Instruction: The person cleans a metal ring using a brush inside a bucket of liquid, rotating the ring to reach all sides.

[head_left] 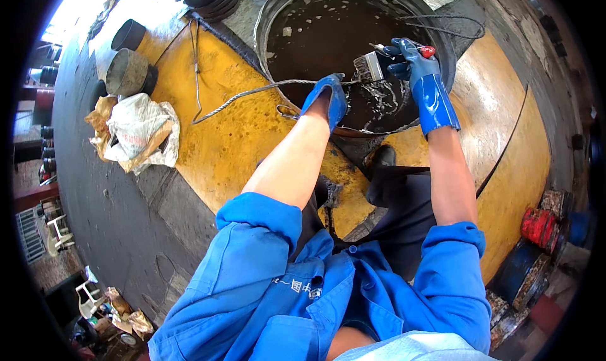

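My left hand (326, 99), in a blue rubber glove, is closed round a steel wire rope (252, 92) at the near rim of a large round tub (259, 39). Dark liquid with pale flecks lies in the tub. In its blue glove, my right hand (413, 61) grips a wide paintbrush (374, 67) by its handle, whose red end shows above the fingers. The brush's bristles are wet and lie against or very close to the rope, just right of my left hand. Drips and foam streak the liquid below the brush.
Left of the tub, the rope loops across yellow floor plates (221, 77). Metal pots (127, 72) and crumpled sacks (142, 130) lie farther left. Another rope loop (464, 26) hangs over the tub's right rim. Drums (521, 272) stand at lower right.
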`<state>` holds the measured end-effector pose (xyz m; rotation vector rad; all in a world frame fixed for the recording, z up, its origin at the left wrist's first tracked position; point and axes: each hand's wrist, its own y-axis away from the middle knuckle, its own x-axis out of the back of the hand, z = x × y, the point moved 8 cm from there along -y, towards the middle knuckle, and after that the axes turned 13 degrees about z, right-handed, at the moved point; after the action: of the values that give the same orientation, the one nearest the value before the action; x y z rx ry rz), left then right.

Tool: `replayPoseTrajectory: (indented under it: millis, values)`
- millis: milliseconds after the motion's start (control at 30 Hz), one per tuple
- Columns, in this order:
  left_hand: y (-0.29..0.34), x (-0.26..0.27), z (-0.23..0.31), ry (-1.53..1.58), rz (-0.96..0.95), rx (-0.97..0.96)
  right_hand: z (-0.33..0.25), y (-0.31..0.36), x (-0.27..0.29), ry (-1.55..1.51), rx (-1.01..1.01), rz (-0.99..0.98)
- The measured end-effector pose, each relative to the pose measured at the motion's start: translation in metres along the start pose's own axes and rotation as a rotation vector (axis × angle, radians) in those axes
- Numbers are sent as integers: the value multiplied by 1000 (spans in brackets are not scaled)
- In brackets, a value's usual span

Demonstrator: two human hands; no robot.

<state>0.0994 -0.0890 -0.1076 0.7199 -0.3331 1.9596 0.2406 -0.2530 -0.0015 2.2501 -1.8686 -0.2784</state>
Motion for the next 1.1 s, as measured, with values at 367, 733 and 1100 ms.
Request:
replayPoseTrajectory:
  millis: [367, 733, 1100]
  values:
    - [11, 5, 10, 33, -95, -86, 50, -22, -21, 363, -119, -75]
    - [6, -8, 0, 334, -209, 182, 31, -7, -31, 415, 94, -231]
    - [-28, -40, -14, 1432, -161, 905, 36, -33, 51, -114, -82, 396]
